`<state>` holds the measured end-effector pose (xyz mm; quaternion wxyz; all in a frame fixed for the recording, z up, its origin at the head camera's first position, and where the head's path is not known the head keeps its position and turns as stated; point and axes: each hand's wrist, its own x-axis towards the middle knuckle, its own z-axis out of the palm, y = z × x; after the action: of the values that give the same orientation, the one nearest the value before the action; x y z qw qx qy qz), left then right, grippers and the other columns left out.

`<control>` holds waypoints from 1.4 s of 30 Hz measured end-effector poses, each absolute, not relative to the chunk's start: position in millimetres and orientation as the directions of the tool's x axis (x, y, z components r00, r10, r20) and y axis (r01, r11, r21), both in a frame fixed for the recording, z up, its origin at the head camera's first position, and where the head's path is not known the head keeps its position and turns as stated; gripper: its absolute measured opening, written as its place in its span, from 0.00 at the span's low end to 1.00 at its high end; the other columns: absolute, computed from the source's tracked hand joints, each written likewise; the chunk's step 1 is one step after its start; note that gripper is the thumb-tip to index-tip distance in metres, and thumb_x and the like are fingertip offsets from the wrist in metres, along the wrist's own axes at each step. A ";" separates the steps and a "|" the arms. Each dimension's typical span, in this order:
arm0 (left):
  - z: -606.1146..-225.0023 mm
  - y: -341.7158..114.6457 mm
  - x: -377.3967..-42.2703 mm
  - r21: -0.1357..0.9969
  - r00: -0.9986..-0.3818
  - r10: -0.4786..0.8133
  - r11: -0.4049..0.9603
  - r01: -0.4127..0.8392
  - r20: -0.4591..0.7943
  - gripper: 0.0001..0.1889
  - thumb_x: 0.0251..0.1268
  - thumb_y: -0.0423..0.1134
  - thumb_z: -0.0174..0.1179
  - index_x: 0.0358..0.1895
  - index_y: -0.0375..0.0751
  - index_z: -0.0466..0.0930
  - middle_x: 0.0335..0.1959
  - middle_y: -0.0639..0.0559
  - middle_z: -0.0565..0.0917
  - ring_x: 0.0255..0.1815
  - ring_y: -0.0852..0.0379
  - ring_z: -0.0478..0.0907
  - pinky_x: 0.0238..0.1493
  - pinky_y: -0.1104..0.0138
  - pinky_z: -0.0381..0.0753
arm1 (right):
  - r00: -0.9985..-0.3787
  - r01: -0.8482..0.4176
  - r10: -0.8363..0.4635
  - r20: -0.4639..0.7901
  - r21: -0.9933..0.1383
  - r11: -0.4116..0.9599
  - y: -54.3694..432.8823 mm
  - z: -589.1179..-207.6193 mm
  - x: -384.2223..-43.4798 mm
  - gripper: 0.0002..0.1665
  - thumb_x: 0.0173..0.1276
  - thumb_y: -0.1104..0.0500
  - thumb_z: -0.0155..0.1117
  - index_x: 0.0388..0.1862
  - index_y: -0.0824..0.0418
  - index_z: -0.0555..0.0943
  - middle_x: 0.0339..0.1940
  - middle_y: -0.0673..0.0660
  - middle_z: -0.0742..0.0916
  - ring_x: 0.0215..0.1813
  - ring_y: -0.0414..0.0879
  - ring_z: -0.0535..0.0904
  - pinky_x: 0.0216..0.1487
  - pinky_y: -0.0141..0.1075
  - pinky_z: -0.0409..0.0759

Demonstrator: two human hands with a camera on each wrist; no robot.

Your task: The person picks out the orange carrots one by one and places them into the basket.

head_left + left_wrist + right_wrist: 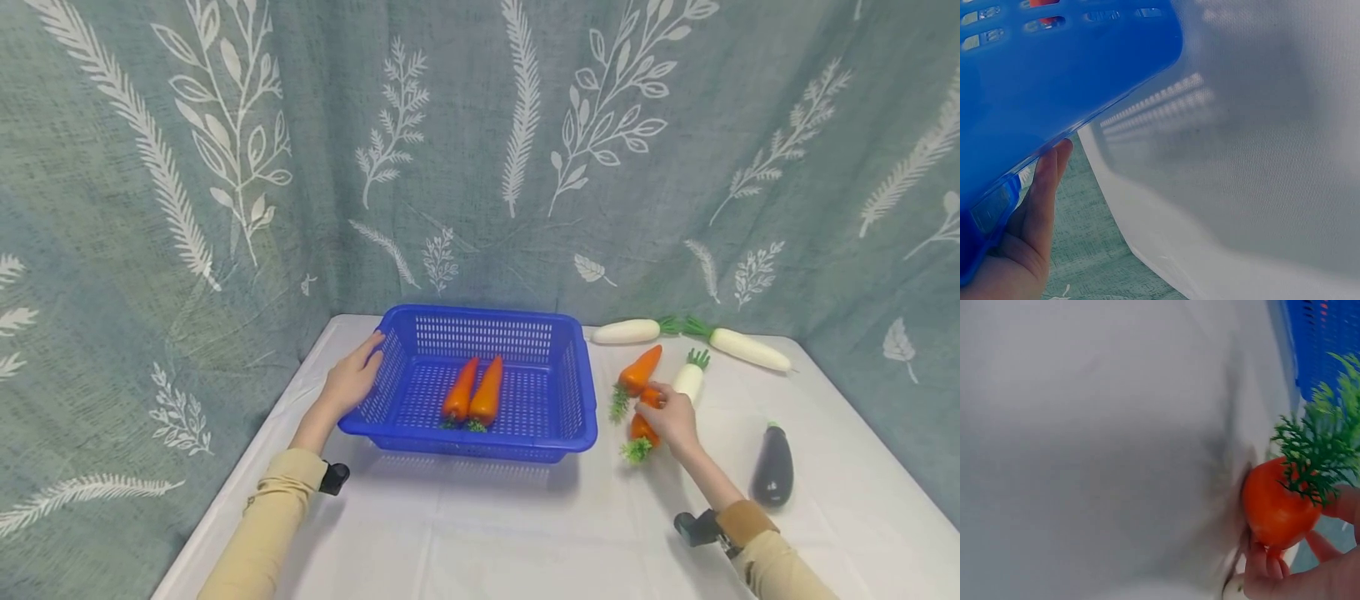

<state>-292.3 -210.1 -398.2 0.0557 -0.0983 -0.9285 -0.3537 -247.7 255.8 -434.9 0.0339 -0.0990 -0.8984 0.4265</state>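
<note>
My left hand (351,382) grips the left side of a blue plastic basket (465,447); its fingers (1046,181) lie along the outer wall under the rim. Two orange carrots, one on the left (459,390) and one on the right (487,393), lie side by side in the basket, leafy ends toward me. To the right of the basket, my right hand (673,419) pinches another carrot (1279,503) between thumb and fingers, its green top toward me. Just behind that carrot lies one more carrot (641,371), and a white radish (688,382) is partly hidden beside my hand.
Two more white radishes, a left one (626,332) and a right one (750,349), lie along the back edge of the white-covered table (480,533). A dark eggplant (773,468) rests at the right. A green leaf-patterned curtain (465,167) hangs behind.
</note>
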 end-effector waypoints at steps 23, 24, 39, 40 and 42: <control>-397.7 -209.9 -294.3 0.647 -0.977 0.138 0.733 0.211 0.163 0.25 0.80 0.39 0.36 0.74 0.30 0.57 0.75 0.37 0.56 0.73 0.34 0.54 0.72 0.43 0.53 | -0.980 0.184 0.180 -0.088 -0.750 0.636 248.3 -442.6 -244.6 0.26 0.71 0.59 0.57 0.63 0.73 0.71 0.60 0.78 0.75 0.57 0.67 0.73 0.54 0.52 0.78; -397.9 -210.0 -294.2 0.646 -0.977 0.137 0.734 0.210 0.162 0.25 0.80 0.39 0.36 0.74 0.30 0.57 0.75 0.37 0.56 0.73 0.34 0.54 0.72 0.43 0.53 | -0.980 0.182 0.179 -0.085 -0.750 0.636 248.3 -443.1 -244.5 0.26 0.70 0.59 0.57 0.62 0.73 0.71 0.60 0.78 0.75 0.57 0.67 0.73 0.54 0.52 0.78; -397.9 -209.0 -293.3 0.648 -0.980 0.128 0.736 0.196 0.150 0.25 0.80 0.39 0.36 0.74 0.31 0.57 0.76 0.37 0.56 0.74 0.34 0.54 0.72 0.43 0.53 | -0.980 0.173 0.187 -0.069 -0.758 0.629 247.8 -447.0 -244.0 0.26 0.70 0.60 0.58 0.62 0.73 0.71 0.60 0.77 0.75 0.58 0.68 0.73 0.56 0.54 0.76; -398.0 -208.9 -293.3 0.648 -0.980 0.129 0.736 0.196 0.150 0.25 0.80 0.40 0.36 0.74 0.31 0.57 0.76 0.37 0.56 0.74 0.34 0.54 0.72 0.42 0.53 | -0.980 0.172 0.186 -0.068 -0.759 0.628 247.8 -447.1 -244.1 0.26 0.70 0.60 0.58 0.62 0.73 0.71 0.61 0.78 0.74 0.59 0.68 0.72 0.57 0.54 0.76; -398.1 -208.8 -293.3 0.650 -0.980 0.129 0.734 0.196 0.150 0.25 0.80 0.39 0.36 0.74 0.31 0.57 0.76 0.37 0.56 0.74 0.34 0.54 0.72 0.42 0.53 | -0.981 0.169 0.185 -0.066 -0.761 0.627 247.9 -447.2 -244.0 0.26 0.70 0.60 0.58 0.62 0.73 0.71 0.61 0.78 0.74 0.59 0.69 0.72 0.57 0.55 0.75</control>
<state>-293.3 -208.8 -398.1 0.0474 -0.0875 -0.9300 -0.3538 -244.0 247.9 -447.2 0.0093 -0.0980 -0.9019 0.4206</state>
